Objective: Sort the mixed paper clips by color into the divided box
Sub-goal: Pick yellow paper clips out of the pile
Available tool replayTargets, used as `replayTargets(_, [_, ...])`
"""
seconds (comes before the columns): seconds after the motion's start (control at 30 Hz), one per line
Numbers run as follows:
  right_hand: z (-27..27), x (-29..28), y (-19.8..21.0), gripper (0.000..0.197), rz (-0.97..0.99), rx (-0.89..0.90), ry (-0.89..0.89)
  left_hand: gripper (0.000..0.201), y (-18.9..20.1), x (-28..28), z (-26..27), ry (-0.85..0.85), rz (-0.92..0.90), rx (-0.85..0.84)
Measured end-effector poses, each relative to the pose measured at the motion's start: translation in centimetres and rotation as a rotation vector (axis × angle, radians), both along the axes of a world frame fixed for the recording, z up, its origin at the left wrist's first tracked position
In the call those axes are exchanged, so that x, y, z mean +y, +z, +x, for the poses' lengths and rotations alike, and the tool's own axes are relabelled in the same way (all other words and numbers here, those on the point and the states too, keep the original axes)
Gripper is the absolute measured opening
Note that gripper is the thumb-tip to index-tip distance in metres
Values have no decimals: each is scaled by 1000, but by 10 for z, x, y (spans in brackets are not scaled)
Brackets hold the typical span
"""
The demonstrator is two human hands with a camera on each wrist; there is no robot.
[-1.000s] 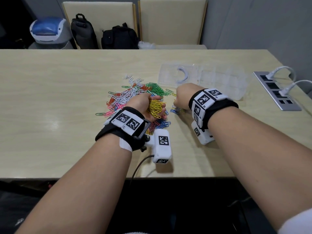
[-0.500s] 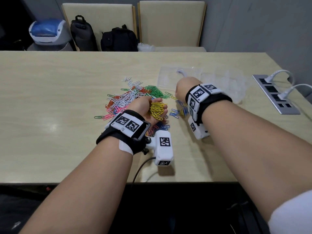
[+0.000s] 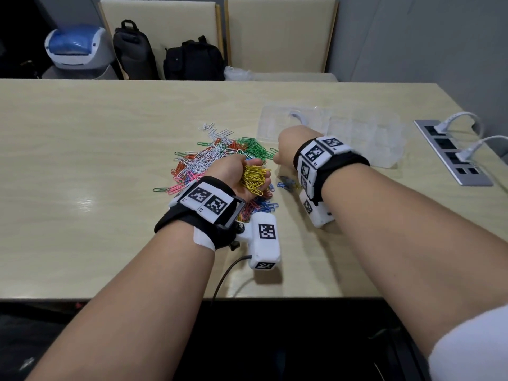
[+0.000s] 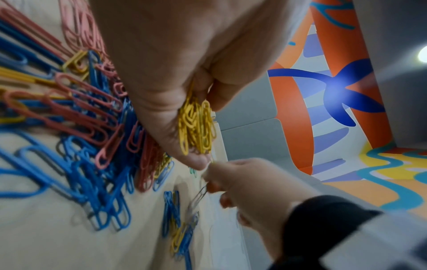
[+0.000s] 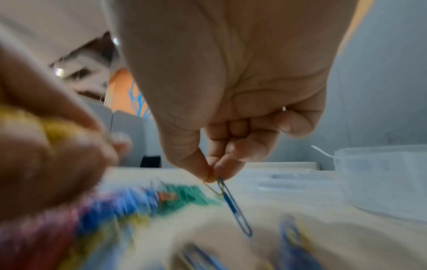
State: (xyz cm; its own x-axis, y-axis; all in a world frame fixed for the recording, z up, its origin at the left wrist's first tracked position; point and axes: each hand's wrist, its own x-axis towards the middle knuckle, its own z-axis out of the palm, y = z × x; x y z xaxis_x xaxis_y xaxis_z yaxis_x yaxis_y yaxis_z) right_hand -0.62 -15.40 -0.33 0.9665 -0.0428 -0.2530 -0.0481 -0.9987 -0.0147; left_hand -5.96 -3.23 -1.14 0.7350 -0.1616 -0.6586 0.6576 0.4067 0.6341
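left hand (image 3: 236,174) clenches a wad of yellow clips (image 3: 254,178) over the mixed pile (image 3: 220,158) mid-table, right hand (image 5: 219,164) pinches a blue clip (image 5: 233,202) near the divided box (image 3: 357,133); light, slippery, snag-prone, best pinched at the end loop

In the head view the right hand (image 3: 286,149) hid its own fingertips and part of the clear plastic divided box (image 3: 365,133). The heap of mixed coloured paper clips (image 5: 138,204) was smeared in the right wrist view.

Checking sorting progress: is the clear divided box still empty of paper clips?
Seemingly empty: the head view shows no colored clips inside the divided box. The yellow clips are in the left hand.
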Motion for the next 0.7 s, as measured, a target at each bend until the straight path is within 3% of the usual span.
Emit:
replayTargets(0.17, [-13, 6, 37, 27, 149, -28, 108, 44, -4, -7, 3, 24, -34, 16])
replayTargets(0.3, [-19, 2, 47, 25, 51, 91, 141, 42, -6, -12, 3, 28, -68, 23])
replayTargets(0.43, [5, -17, 15, 30, -158, 99, 10, 41, -6, -10, 0, 20, -48, 5])
replayTargets(0.5, [33, -34, -24, 40, -249, 175, -71, 40, -6, -8, -3, 18, -46, 0])
replayTargets(0.6, [94, -60, -94, 35, -217, 252, -119, 43, -6, -5, -5, 20, -39, 1])
replayTargets(0.7, [63, -36, -67, 35, -153, 309, -151, 44, -6, -4, -9, 12, -18, -3])
